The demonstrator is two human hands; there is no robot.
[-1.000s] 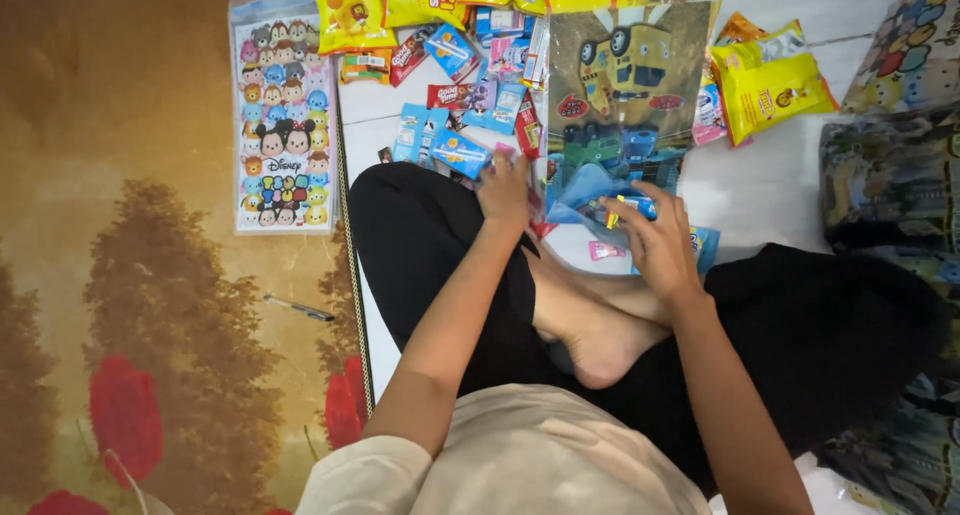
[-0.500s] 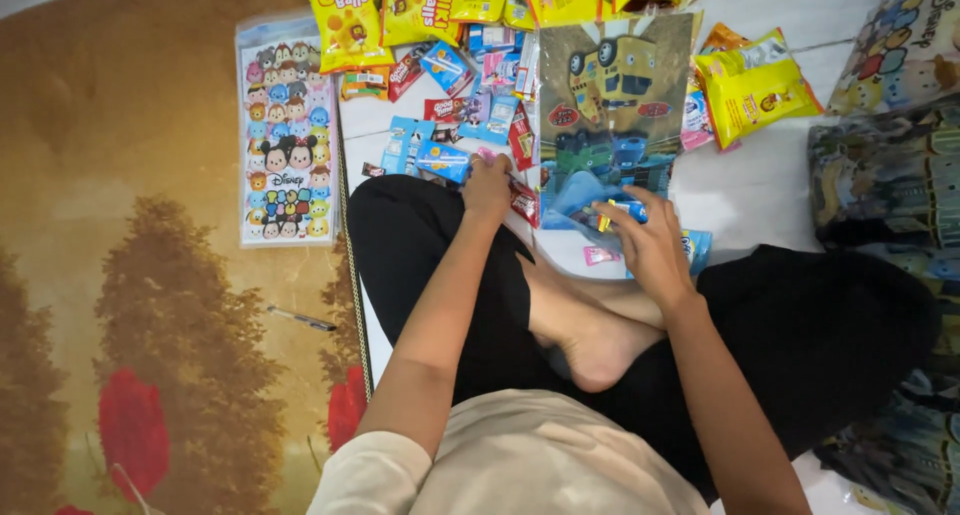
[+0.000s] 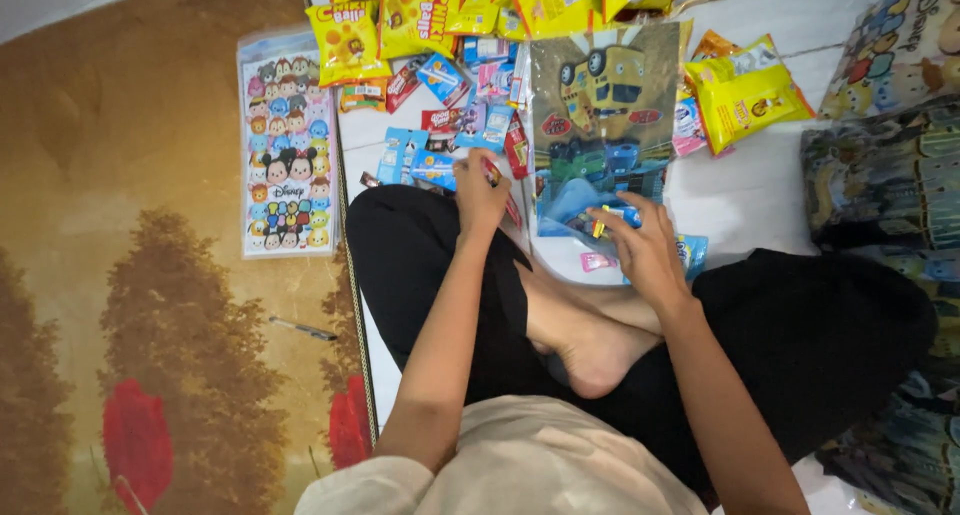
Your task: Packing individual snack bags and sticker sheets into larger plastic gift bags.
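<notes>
While the left hand [image 3: 480, 190] pinches a small red packet [image 3: 495, 172], right hand [image 3: 640, 245] fingers curl around a blue packet [image 3: 618, 217]; either could slip into the clear bag's [image 3: 600, 125] pile.

The yellow snack bags [image 3: 520, 0] are cut by the top edge; the left hand [image 3: 480, 190] hides what its fingers pinch

Even, soft indoor light falls from above, with faint shadows only. The glossy clear plastic cartoon-print bag [image 3: 604, 125] shows slight glare. Edges bend mildly and corners darken; overall focus is slightly soft.
</notes>
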